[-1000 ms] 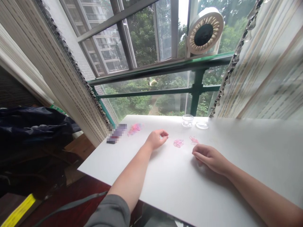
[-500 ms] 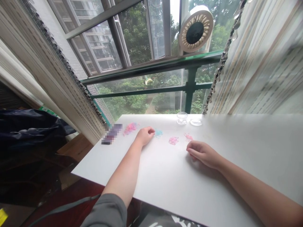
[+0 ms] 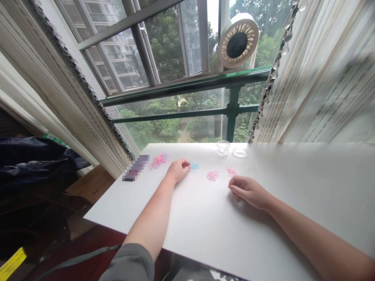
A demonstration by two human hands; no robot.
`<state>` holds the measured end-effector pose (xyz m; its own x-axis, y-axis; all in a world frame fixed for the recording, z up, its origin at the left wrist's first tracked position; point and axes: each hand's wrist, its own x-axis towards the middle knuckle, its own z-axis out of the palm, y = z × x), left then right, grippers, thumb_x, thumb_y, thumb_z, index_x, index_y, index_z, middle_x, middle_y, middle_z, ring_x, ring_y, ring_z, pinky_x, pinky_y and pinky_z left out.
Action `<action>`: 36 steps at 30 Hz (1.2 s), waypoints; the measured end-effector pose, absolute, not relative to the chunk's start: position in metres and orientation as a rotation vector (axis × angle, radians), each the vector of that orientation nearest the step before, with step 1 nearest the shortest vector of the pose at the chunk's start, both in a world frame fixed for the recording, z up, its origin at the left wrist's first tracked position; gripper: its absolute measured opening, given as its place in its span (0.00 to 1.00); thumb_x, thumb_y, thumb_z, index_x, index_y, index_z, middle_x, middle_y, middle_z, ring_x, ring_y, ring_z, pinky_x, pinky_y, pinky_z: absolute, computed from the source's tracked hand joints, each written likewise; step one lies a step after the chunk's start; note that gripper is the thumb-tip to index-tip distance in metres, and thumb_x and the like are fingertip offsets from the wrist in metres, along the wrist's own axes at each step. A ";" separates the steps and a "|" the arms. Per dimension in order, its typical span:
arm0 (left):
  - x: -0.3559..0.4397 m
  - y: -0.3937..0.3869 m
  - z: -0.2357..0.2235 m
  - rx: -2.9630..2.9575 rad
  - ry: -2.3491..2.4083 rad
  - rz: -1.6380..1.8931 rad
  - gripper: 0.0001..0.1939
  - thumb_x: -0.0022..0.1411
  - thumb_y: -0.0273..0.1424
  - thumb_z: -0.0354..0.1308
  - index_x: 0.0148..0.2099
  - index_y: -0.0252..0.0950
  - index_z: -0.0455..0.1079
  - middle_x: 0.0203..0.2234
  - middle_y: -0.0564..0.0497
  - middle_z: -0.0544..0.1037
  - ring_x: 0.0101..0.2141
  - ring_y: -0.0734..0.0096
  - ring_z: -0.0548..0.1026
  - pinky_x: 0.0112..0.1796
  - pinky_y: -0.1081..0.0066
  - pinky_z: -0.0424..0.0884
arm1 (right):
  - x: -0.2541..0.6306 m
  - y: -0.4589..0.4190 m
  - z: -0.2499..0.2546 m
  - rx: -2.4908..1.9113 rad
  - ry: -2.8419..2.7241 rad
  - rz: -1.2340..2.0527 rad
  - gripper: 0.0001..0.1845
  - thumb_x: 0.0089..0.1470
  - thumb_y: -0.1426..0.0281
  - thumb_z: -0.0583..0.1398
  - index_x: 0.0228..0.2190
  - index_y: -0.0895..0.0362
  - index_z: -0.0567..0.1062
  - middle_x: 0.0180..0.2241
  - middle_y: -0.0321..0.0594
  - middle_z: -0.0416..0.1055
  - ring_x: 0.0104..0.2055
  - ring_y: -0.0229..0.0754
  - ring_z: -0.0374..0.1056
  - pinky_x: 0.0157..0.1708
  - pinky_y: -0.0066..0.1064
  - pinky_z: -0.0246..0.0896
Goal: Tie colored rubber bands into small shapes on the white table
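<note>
My left hand [image 3: 177, 171] is at the left edge of a small pile of light-blue rubber bands [image 3: 194, 166], thumb and fingertips pinched together. Whatever may be between those fingertips is too small to make out. Curled with its fingers closed, my right hand [image 3: 248, 191] rests on the white table just in front of a little pink-red bunch of bands [image 3: 231, 170]; its fingertips are partly hidden. Between the hands lies a pink pile of rubber bands [image 3: 213, 176]. A larger mixed pile of pink and multicoloured bands [image 3: 159, 160] lies farther left.
A clear round container [image 3: 223, 148] and a clear shallow lid or dish [image 3: 240, 152] stand at the table's back edge. A blurred-out dark object [image 3: 136, 168] lies at the left. Behind the white table [image 3: 199, 218] are a green railing [image 3: 175, 115], a window and a round fan [image 3: 238, 43].
The camera view has shifted slightly. Both hands keep nearly the same pose and place beside the piles, and the bands look unchanged.
</note>
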<state>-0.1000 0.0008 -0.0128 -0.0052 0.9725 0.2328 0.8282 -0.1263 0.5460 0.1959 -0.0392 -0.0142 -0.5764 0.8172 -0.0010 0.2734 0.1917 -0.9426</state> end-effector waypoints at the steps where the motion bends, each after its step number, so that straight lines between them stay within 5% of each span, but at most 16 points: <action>1: -0.100 0.001 -0.013 2.013 1.902 0.834 0.09 0.55 0.32 0.55 0.37 0.37 0.73 0.32 0.51 0.78 0.34 0.70 0.74 0.38 0.73 0.69 | 0.196 -0.039 -0.014 -1.020 -1.964 1.381 0.10 0.53 0.63 0.55 0.26 0.57 0.65 0.21 0.33 0.61 0.23 0.34 0.61 0.25 0.27 0.63; 12: -0.115 0.005 -0.010 1.852 2.200 0.715 0.13 0.59 0.31 0.49 0.43 0.38 0.72 0.40 0.46 0.77 0.42 0.64 0.73 0.44 0.69 0.67 | 0.198 -0.038 -0.015 -1.031 -2.012 1.337 0.12 0.53 0.60 0.54 0.27 0.57 0.65 0.22 0.33 0.62 0.23 0.35 0.63 0.25 0.28 0.63; 20: -0.155 0.005 -0.006 1.599 2.556 0.403 0.25 0.52 0.41 0.55 0.50 0.32 0.68 0.53 0.34 0.65 0.57 0.45 0.58 0.53 0.55 0.57 | 0.199 -0.037 -0.020 -1.014 -2.002 1.336 0.11 0.54 0.62 0.54 0.27 0.57 0.66 0.22 0.32 0.63 0.22 0.35 0.64 0.26 0.28 0.61; 36: -0.171 0.012 -0.014 1.653 2.586 0.225 0.24 0.53 0.38 0.53 0.50 0.33 0.69 0.50 0.34 0.69 0.53 0.45 0.64 0.50 0.56 0.62 | 0.195 -0.040 -0.012 -1.026 -1.993 1.333 0.11 0.52 0.62 0.55 0.26 0.57 0.65 0.21 0.33 0.62 0.23 0.35 0.63 0.25 0.28 0.62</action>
<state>-0.1707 0.0118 -0.0144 -0.4216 0.9064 0.0251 0.8971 0.4129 0.1571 0.1954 -0.0400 -0.0118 -0.5730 0.8194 0.0143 0.2996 0.2257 -0.9270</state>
